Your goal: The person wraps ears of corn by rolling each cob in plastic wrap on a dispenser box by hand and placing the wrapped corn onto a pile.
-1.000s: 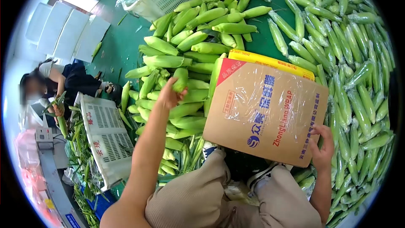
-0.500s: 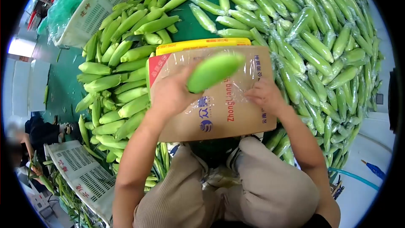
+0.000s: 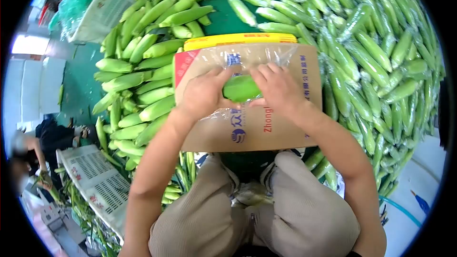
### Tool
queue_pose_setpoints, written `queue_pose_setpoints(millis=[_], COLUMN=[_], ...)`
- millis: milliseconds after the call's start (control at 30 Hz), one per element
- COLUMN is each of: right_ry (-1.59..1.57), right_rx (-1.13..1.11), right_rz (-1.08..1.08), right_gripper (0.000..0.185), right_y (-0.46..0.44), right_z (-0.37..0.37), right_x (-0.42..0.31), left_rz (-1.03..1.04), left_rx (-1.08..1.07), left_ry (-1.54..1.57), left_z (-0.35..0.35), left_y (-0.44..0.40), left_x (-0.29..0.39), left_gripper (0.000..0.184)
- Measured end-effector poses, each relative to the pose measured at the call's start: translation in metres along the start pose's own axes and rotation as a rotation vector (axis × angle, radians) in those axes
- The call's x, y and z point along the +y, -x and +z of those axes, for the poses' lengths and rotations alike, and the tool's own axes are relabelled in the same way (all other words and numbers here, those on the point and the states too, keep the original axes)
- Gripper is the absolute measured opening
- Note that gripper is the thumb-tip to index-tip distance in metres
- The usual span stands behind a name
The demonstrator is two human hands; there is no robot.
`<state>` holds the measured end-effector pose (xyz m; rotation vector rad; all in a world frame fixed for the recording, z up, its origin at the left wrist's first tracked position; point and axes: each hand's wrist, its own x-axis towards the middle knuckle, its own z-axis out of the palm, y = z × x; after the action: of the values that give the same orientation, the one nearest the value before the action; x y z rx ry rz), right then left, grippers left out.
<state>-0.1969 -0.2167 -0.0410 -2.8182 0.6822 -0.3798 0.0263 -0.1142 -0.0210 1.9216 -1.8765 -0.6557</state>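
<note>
Gripping one green, husk-covered corn ear (image 3: pixel 242 88) by both ends, your left hand (image 3: pixel 204 93) and right hand (image 3: pixel 280 87) hide its tips above one brown, blue-and-red-printed cardboard box (image 3: pixel 252 133) topped with clear plastic film (image 3: pixel 284 56). One yellow printed panel (image 3: pixel 209 43) edges its far side; unwrapped green ears (image 3: pixel 156 96) heap left, film-wrapped green ears (image 3: pixel 373 52) right, both too many to count. Two white slotted plastic crates (image 3: pixel 97 181) and one dark-clothed person (image 3: pixel 58 135) are at left.

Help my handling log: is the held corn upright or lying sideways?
Sideways: the corn stretches between the left hand and right hand, over the cardboard box.
</note>
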Motion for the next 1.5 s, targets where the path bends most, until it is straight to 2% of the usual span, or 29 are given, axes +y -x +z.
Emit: queue_pose_setpoints(millis=[33,67,100,167,200,267,300,333,433,467,567,600,700,800,833,900,967,1000,1033,1100,1167,1233,1333,1367,1433,1500], right_ry=[0.057,0.043,0.037,0.029,-0.039,-0.156,-0.17,-0.182,-0.199,-0.204,-0.154,-0.159,-0.176,-0.16,-0.129,-0.02,0.116,0.081,0.05,-0.027,-0.119,-0.152,-0.12,-0.095,0.038,0.135], right_rx=[-0.11,-0.085,-0.005,0.135,0.186,0.3,0.266,0.236,0.218,0.217,0.232,0.242,0.278,0.304,0.305,0.223,0.052,-0.035,-0.116,-0.214,-0.256,-0.208,-0.228,-0.248,-0.104,0.0], right_rz=[-0.002,-0.05,-0.065,-0.075,-0.039,0.018,0.076,0.132,0.215,0.239,0.271,0.262,0.23,0.233,0.224,0.177,0.09,0.066,0.036,-0.04,-0.127,-0.164,-0.141,-0.124,-0.064,-0.047], right_gripper=[0.073,0.076,0.078,0.081,0.08,0.08,0.08,0.081,0.082,0.082,0.083,0.081,0.078,0.079,0.079,0.08,0.08,0.081,0.082,0.082,0.08,0.078,0.075,0.074,0.073,0.072], right_y=[-0.006,-0.005,-0.003,0.011,0.02,0.024,0.027,0.032,0.036,0.038,0.039,0.039,0.034,0.033,0.035,0.037,0.036,0.036,0.035,0.03,0.027,0.029,0.027,0.023,0.016,0.002], right_z=[-0.005,-0.002,0.002,0.016,0.022,0.03,0.029,0.027,0.021,0.02,0.016,0.019,0.024,0.023,0.021,0.012,-0.008,-0.007,-0.007,-0.009,-0.007,-0.005,-0.009,-0.013,-0.018,-0.025], right_x=[-0.003,0.0,0.006,0.013,0.014,0.02,0.019,0.017,0.016,0.016,0.009,0.01,0.011,0.018,0.022,0.026,0.016,0.011,0.005,-0.004,-0.007,-0.009,-0.009,-0.008,-0.008,-0.008], left_rz=[-0.077,-0.146,-0.113,-0.089,-0.162,-0.067,-0.012,-0.046,0.04,0.005,-0.2,0.037,0.163,0.184,0.096,-0.072,-0.042,-0.031,-0.132,-0.247,-0.061,0.122,0.215,0.165,0.058,0.024], left_rx=[0.063,0.247,0.524,0.421,0.215,0.213,0.216,0.243,0.41,0.5,0.337,0.336,0.177,0.307,0.391,0.541,0.681,0.756,0.841,0.874,0.769,0.482,0.412,0.336,0.196,0.166], left_ry=[0.043,0.319,0.444,0.095,-0.159,-0.194,-0.213,-0.188,-0.368,-0.281,0.019,-0.112,-0.2,-0.337,-0.3,-0.216,-0.055,0.017,0.234,0.467,0.316,0.15,-0.168,-0.173,-0.19,-0.408], left_z=[0.005,0.016,0.027,0.027,0.019,0.02,0.02,0.021,0.034,0.043,0.026,0.024,0.015,0.027,0.032,0.043,0.046,0.046,0.054,0.057,0.061,0.066,0.06,0.056,0.041,0.019], left_y=[0.009,0.03,0.051,0.077,0.083,0.08,0.077,0.074,0.074,0.076,0.074,0.065,0.051,0.045,0.05,0.073,0.089,0.099,0.107,0.117,0.116,0.103,0.093,0.084,0.055,-0.002], left_x=[-0.009,-0.027,-0.039,-0.05,-0.042,-0.051,-0.053,-0.054,-0.058,-0.061,-0.029,-0.026,-0.031,-0.054,-0.063,-0.072,-0.059,-0.053,-0.046,-0.036,-0.015,-0.003,0.012,0.015,0.015,0.002], left_gripper=[0.088,0.096,0.092,0.091,0.072,0.056,0.048,0.024,0.014,0.02,0.039,0.062,0.043,0.021,0.017,0.01,0.008,0.008,0.009,0.011,0.021,0.034,0.051,0.054,0.06,0.052])
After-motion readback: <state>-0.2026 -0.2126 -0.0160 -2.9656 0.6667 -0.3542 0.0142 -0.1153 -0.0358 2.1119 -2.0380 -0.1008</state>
